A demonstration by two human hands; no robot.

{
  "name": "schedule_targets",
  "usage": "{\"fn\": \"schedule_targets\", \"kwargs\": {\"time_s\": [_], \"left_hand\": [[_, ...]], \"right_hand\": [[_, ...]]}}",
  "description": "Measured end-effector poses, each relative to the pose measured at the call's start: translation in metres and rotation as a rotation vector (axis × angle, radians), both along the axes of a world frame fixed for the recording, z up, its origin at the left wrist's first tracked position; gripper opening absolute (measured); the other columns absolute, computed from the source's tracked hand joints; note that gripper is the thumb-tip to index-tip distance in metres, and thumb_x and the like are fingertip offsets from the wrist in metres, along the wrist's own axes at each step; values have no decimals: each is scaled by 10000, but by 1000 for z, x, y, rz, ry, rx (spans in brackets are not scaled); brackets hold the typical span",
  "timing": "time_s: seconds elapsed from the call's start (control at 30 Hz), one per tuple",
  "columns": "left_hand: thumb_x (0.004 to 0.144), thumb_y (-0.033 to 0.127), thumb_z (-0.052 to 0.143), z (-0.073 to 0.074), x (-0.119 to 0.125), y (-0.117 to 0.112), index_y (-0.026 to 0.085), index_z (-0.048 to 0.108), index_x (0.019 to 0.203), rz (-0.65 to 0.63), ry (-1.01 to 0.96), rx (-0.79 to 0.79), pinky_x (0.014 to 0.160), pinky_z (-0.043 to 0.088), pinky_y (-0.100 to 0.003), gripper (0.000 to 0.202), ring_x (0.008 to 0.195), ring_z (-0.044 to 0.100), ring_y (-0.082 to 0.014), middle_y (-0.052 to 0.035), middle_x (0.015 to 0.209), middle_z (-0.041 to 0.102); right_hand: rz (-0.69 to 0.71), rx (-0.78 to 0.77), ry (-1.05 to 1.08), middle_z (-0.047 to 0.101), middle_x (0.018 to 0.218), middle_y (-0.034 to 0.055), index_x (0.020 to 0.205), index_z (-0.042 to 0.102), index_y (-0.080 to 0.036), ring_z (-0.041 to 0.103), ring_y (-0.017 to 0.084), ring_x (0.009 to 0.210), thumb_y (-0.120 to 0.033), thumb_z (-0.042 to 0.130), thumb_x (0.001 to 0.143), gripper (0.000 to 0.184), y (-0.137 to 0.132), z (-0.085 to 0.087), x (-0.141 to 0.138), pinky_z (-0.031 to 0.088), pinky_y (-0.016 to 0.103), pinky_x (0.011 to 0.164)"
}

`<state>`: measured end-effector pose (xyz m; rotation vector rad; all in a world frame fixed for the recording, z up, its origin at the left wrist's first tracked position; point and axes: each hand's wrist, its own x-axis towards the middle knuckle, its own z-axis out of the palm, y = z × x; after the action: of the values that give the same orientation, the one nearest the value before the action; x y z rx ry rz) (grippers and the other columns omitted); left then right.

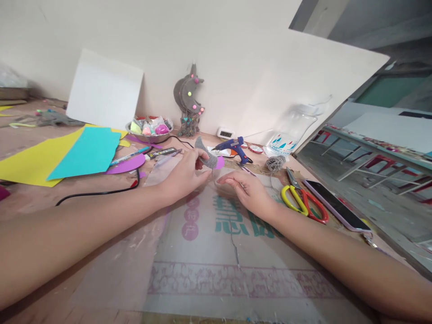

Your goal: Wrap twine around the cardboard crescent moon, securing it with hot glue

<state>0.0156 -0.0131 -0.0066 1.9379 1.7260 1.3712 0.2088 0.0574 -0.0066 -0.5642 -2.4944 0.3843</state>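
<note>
Up in front of me, my left hand (187,174) grips a small grey yarn-wrapped piece (209,158) between thumb and fingers. Its upper end is pointed, and a bare purple paper part (220,163) sticks out at the right. Close by on the right, my right hand (248,189) has its thumb and fingers pinched together on a grey yarn strand that runs from the piece. More of the yarn (235,247) seems to trail down over the printed plastic sheet (199,274) below my hands. A loose ball of grey yarn (275,164) lies behind to the right.
A blue glue gun (235,146) stands behind my hands. Scissors (305,202) and a phone (339,204) lie right, near the table edge. Coloured paper (86,153), a black cable (97,193) and a bowl (148,136) are left. A moon ornament (185,96) and plastic jar (292,130) stand behind.
</note>
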Motion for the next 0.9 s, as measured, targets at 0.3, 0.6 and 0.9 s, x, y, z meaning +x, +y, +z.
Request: {"fn": "schedule_targets", "kwargs": {"time_s": [0.3,0.6,0.9], "left_hand": [[746,213,545,-4,-1,2,184,459,974,-22,13,30,717,404,-269,246,796,496,-138,-13,851,493],[743,204,542,-2,-1,2,177,458,978,-14,40,25,724,406,-274,250,796,491,-141,-17,856,491],[752,193,542,-5,-2,4,172,458,979,-20,43,51,720,416,-274,243,795,505,-138,-21,862,502]], "right_hand": [[19,-2,115,618,873,33,745,501,-206,578,167,820,-265,560,829,118,2,-2,-1,441,332,771],[34,133,-4,505,734,20,744,445,-196,457,157,724,-256,489,852,131,0,0,-1,361,290,680],[14,106,15,420,613,-16,625,361,-195,400,127,618,-297,458,874,287,0,-1,0,314,262,603]]}}
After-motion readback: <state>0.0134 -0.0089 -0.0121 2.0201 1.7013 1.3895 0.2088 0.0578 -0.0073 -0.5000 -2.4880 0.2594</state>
